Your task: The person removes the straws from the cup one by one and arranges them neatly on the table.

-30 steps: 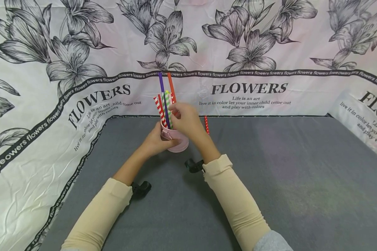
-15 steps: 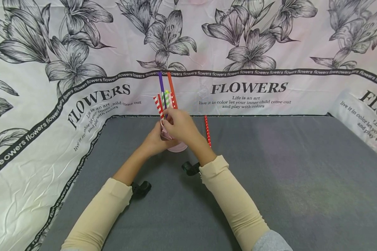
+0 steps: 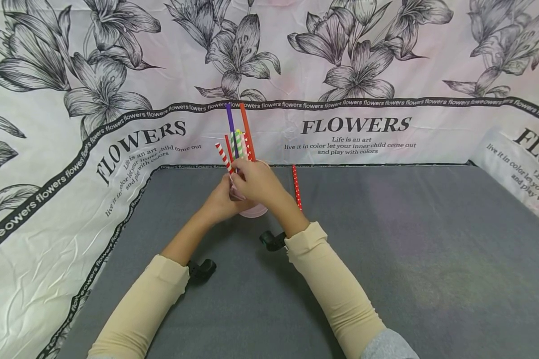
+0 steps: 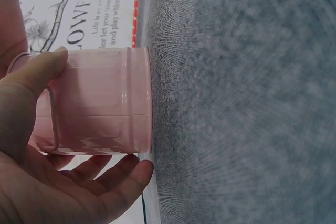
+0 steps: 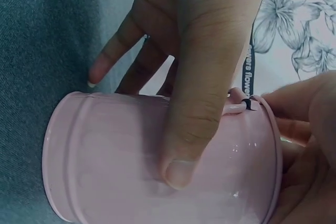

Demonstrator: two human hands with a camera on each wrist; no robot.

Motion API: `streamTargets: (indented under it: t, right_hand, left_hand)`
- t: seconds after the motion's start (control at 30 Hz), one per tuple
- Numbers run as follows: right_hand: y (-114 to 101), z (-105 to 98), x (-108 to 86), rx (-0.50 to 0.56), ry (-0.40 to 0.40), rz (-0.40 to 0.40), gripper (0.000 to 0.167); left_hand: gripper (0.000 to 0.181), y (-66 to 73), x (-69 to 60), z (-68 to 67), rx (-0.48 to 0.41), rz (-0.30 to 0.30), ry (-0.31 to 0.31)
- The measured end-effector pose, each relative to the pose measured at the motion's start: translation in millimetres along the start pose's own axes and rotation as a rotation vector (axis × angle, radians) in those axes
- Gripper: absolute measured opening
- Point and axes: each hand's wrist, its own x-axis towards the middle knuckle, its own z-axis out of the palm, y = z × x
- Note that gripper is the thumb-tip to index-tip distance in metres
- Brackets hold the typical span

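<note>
My left hand (image 3: 222, 202) grips a pink metal pail (image 3: 254, 211) from its left side. In the left wrist view, its thumb presses on the pail (image 4: 100, 93) near the wire handle (image 4: 53, 121), fingers on the opposite side. Several straws stand in the pail: a purple straw (image 3: 230, 117), an orange straw (image 3: 245, 124), green-striped and red-dotted ones. At the rim, my right hand (image 3: 260, 184) pinches a red-and-white striped straw (image 3: 223, 155), which leans left. In the right wrist view, the right hand (image 5: 307, 177) is beside the rim; its fingertips are hidden.
A red straw with white dots (image 3: 297, 187) lies on the grey table (image 3: 386, 259), right of my right hand. Behind stands a white backdrop (image 3: 368, 134) printed with flowers. Dark wrist cameras (image 3: 202, 270) hang under both forearms.
My right hand has gone down and left from among the straws to the pail's rim. The striped straw now leans farther left. The left hand has kept its grip on the pail.
</note>
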Motion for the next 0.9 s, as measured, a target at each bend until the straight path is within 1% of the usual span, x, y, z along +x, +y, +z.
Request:
streamTargets:
  t: [0.1, 0.2, 0.33, 0.43, 0.53, 0.6, 0.73, 0.9]
  right_hand:
    - [-0.9, 0.5, 0.2, -0.093, -0.035, -0.038, 0.016]
    - [-3.2, -0.7, -0.5, -0.154, -0.083, -0.035, 0.02]
    - [-6.3, -4.2, -2.0, -0.192, -0.143, -0.018, 0.025]
    - [-7.2, -6.2, -2.9, -0.197, -0.179, -0.003, 0.026]
    - [-7.5, -7.9, -3.7, -0.189, -0.215, -0.003, 0.024]
    - [-7.0, -9.3, -3.7, -0.165, -0.226, -0.013, 0.02]
    - [-5.1, -12.2, -3.8, -0.095, -0.225, -0.047, 0.013]
    - [-2.8, -14.5, -3.9, 0.008, -0.207, -0.067, 0.015]
  left_hand:
    - [0.091, -0.3, 0.6, 0.1, -0.011, 0.02, -0.009]
    - [0.091, -1.4, 1.5, 0.2, -0.025, 0.032, -0.01]
    - [0.091, -2.1, 2.7, 0.4, -0.018, 0.038, -0.007]
    - [0.091, -1.7, 2.6, 0.1, -0.02, 0.014, -0.005]
    - [0.091, -1.6, 2.0, -0.5, -0.022, -0.015, 0.0]
    - [0.09, -1.9, 1.5, -0.9, -0.015, -0.033, 0.006]
    - [0.091, -2.2, 1.8, -0.9, -0.015, -0.033, 0.005]
    - [0.093, -0.5, 1.3, -1.4, -0.004, -0.052, 0.009]
